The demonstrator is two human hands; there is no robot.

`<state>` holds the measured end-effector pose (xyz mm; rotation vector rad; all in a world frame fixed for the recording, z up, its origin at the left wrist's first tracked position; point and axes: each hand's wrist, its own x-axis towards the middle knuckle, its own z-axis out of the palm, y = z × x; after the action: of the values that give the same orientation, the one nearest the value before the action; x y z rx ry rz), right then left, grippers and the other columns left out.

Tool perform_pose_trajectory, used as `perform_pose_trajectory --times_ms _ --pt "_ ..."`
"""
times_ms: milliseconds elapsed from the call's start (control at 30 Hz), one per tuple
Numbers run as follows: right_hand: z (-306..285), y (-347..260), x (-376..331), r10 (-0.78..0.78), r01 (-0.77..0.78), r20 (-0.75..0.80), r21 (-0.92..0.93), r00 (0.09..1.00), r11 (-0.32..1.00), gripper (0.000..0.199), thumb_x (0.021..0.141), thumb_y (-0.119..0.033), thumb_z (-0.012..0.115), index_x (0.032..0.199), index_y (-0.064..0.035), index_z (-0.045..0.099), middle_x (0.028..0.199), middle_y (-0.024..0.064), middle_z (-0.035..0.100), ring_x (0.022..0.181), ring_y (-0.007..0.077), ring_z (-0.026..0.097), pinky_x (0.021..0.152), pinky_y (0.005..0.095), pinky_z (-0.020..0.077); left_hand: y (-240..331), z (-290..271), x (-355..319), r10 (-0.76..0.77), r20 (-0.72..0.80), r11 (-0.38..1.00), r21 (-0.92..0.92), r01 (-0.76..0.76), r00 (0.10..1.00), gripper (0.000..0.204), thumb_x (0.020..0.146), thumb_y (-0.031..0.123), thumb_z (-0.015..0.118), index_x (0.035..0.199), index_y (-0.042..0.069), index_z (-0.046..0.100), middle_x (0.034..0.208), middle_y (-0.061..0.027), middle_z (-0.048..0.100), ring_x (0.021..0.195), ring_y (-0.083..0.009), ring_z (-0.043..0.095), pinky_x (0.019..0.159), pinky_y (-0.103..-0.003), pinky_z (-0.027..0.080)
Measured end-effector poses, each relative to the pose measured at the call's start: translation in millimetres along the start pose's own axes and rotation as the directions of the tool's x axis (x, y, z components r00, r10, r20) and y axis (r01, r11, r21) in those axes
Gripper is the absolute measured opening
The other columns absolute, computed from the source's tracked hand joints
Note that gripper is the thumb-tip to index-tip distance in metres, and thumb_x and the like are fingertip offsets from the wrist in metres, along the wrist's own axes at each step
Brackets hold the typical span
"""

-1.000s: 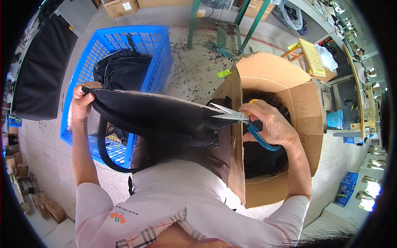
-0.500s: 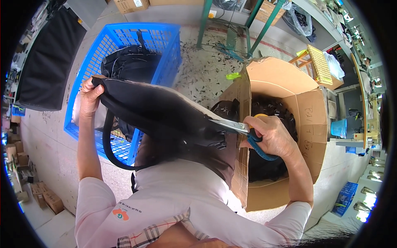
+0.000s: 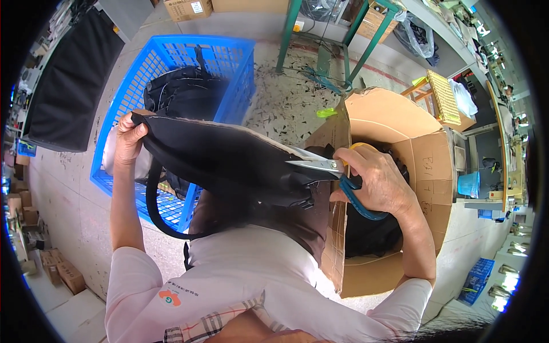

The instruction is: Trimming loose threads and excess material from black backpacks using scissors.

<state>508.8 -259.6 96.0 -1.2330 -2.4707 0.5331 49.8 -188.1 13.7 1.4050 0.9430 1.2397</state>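
I hold a black bag [image 3: 229, 163] flat in front of me, a strap loop hanging beneath it. My left hand [image 3: 128, 137] grips its left corner. My right hand [image 3: 377, 183] is shut on scissors [image 3: 337, 174] with blue and yellow handles. The steel blades point left and lie against the bag's right edge. Behind my right hand stands an open cardboard box [image 3: 423, 166] with black items inside.
A blue plastic basket [image 3: 229, 63] with more black bags sits on the speckled floor at the left. A green metal table frame [image 3: 354, 34] stands beyond. Black fabric lies far left. Small cartons and a blue crate line the edges.
The bag and both hands shifted slightly right and down in view. The scissors stay at the bag's right edge.
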Motion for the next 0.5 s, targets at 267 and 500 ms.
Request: perform_pose_trajectory --times_ms 267,500 --pt "9.0 6.3 4.2 -0.056 0.055 -0.021 -0.036 0.998 0.998 0.045 0.059 -0.028 0.079 0.087 -0.0042 0.053 0.063 0.0079 0.051 0.050 0.0236 0.052 0.048 0.0330 0.0427 -5.8 -2.9 -1.9 0.003 -0.025 1.000 -0.010 -0.004 1.000 0.030 0.071 0.023 0.073 0.090 0.002 0.064 0.084 -0.0032 0.063 0.079 -0.0123 0.057 0.075 -0.025 0.042" --pt "14.8 1.1 4.5 0.013 -0.013 0.005 0.001 1.000 1.000 0.039 0.064 -0.026 0.077 0.084 -0.0044 0.052 0.064 0.0087 0.058 0.057 0.0272 0.058 0.052 0.0348 0.0477 -7.5 -4.8 -3.9 -0.020 -0.023 0.999 -0.031 0.019 1.000 0.029 0.071 0.023 0.073 0.089 0.002 0.064 0.084 -0.0029 0.063 0.077 -0.0121 0.057 0.074 -0.025 0.042"
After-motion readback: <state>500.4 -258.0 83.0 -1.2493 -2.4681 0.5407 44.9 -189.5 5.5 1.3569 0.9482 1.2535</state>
